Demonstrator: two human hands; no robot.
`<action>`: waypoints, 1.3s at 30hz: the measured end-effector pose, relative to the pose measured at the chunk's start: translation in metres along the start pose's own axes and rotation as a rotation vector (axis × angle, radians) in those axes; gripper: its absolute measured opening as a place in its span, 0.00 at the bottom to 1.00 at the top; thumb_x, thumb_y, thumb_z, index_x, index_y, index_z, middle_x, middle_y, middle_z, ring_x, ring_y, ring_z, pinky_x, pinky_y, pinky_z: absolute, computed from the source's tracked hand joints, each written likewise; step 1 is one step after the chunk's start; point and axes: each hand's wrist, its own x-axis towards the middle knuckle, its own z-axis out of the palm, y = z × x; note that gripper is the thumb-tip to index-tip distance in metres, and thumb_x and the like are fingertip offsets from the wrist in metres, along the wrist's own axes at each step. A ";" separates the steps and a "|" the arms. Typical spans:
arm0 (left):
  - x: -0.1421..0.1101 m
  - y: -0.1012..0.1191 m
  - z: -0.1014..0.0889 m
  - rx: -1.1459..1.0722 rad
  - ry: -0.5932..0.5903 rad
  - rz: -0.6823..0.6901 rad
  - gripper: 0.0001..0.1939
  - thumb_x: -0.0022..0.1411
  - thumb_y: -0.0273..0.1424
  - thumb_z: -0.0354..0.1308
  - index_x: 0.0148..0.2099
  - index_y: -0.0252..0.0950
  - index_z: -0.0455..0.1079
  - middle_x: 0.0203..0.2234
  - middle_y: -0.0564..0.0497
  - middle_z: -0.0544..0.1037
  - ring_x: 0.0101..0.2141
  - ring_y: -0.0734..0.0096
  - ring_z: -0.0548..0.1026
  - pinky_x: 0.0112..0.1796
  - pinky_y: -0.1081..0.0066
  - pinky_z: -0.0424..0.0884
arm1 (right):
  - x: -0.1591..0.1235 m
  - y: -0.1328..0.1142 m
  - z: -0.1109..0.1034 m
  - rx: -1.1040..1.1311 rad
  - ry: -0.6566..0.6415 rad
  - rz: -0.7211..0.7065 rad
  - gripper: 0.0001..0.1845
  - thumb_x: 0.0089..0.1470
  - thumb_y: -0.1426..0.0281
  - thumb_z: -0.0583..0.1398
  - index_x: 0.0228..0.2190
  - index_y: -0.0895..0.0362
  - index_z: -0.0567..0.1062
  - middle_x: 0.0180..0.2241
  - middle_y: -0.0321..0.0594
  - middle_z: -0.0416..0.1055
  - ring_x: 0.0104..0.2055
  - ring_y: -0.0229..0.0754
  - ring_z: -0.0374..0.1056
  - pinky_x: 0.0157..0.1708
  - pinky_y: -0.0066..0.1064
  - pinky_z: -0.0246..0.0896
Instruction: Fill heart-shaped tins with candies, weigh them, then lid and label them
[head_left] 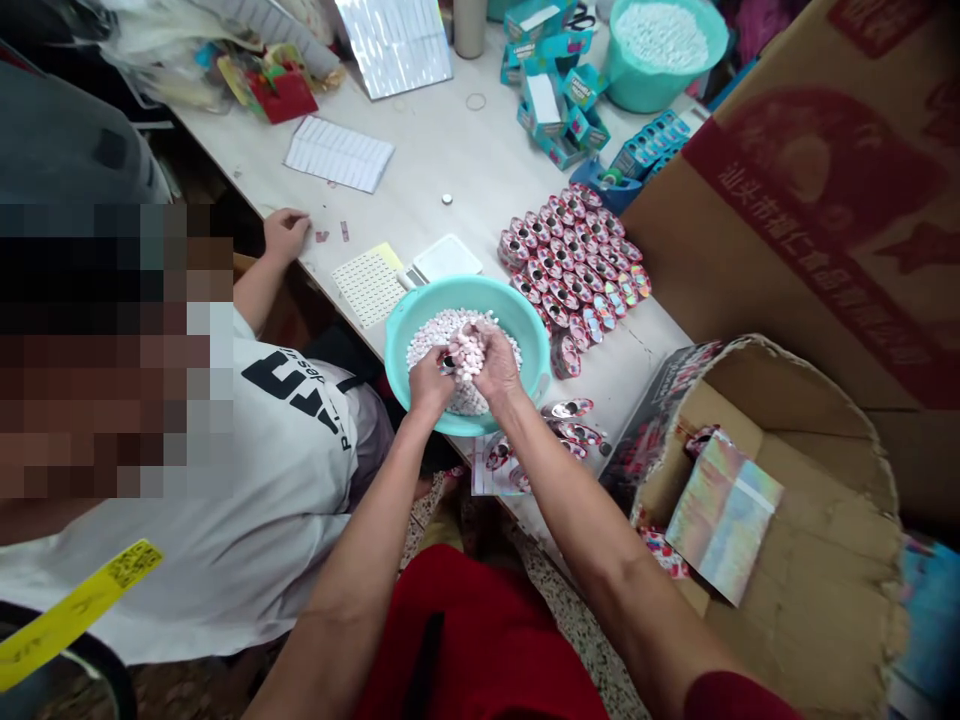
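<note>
Both my hands are over a turquoise basin (400, 372) filled with small pale pink candies (435, 335). My right hand (496, 368) is cupped round a heap of these candies, held above the rest. Close beside it, my left hand (430, 386) is closed on a small container (448, 364) whose dark round opening faces the heap. The fingers cover most of that container. Just right of the basin stand rows of small red-and-white printed packets (562, 255) with dark round openings. A few similar packets (568, 409) lie by my right forearm.
At my left sits a person in a white shirt (300, 470), one hand (286, 236) at the table edge. A cut-open carton (810, 500) stands right, below a large box (825, 200). Turquoise small boxes (546, 105) and another basin (626, 85) are at the back.
</note>
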 end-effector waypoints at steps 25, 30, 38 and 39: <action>0.003 -0.003 -0.019 -0.182 0.102 0.021 0.21 0.45 0.20 0.71 0.41 0.40 0.71 0.37 0.53 0.80 0.41 0.62 0.79 0.45 0.68 0.72 | -0.021 0.031 -0.034 -1.952 0.012 0.114 0.47 0.55 0.57 0.72 0.70 0.49 0.63 0.75 0.59 0.50 0.74 0.74 0.47 0.66 0.67 0.52; 0.004 -0.002 -0.010 -0.406 0.155 0.001 0.24 0.45 0.24 0.74 0.42 0.38 0.67 0.39 0.54 0.78 0.40 0.69 0.78 0.44 0.72 0.72 | -0.009 0.042 -0.039 -1.728 0.049 0.051 0.24 0.55 0.73 0.70 0.53 0.53 0.76 0.65 0.56 0.66 0.69 0.63 0.59 0.65 0.57 0.59; -0.006 0.006 -0.010 -0.122 0.015 0.028 0.20 0.47 0.19 0.70 0.41 0.39 0.71 0.36 0.55 0.81 0.39 0.65 0.79 0.42 0.70 0.71 | 0.006 -0.016 -0.040 -0.959 0.184 0.005 0.19 0.69 0.54 0.59 0.30 0.52 0.66 0.26 0.34 0.69 0.25 0.36 0.66 0.25 0.26 0.65; -0.007 0.006 -0.008 -0.117 -0.005 0.025 0.20 0.46 0.19 0.70 0.41 0.39 0.71 0.36 0.55 0.81 0.38 0.65 0.79 0.42 0.69 0.71 | 0.002 -0.019 -0.033 -0.691 0.160 -0.030 0.20 0.66 0.53 0.62 0.29 0.52 0.66 0.26 0.32 0.68 0.24 0.34 0.64 0.24 0.24 0.63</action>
